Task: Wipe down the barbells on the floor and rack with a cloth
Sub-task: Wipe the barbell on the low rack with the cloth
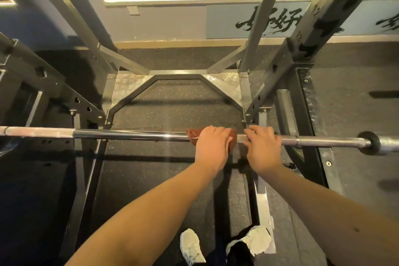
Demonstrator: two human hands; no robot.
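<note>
Cloth wrapped tight matters here: left hand [212, 144] clamps a reddish-brown cloth [192, 134] round the long chrome steel barbell [129, 136] resting across the dark metal rack [306, 65], right hand [263, 147] gripping the bar just beside; long, firm strokes should clean best

cloth [192, 134]: reddish-brown | barbell [129, 136]: silver chrome | floor [172, 97]: black, speckled | shoes [191, 246]: white

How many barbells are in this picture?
1. The barbell lies crosswise on the rack; the left hand holds a reddish cloth on it, the right hand beside. Others may be outside the view.
</note>
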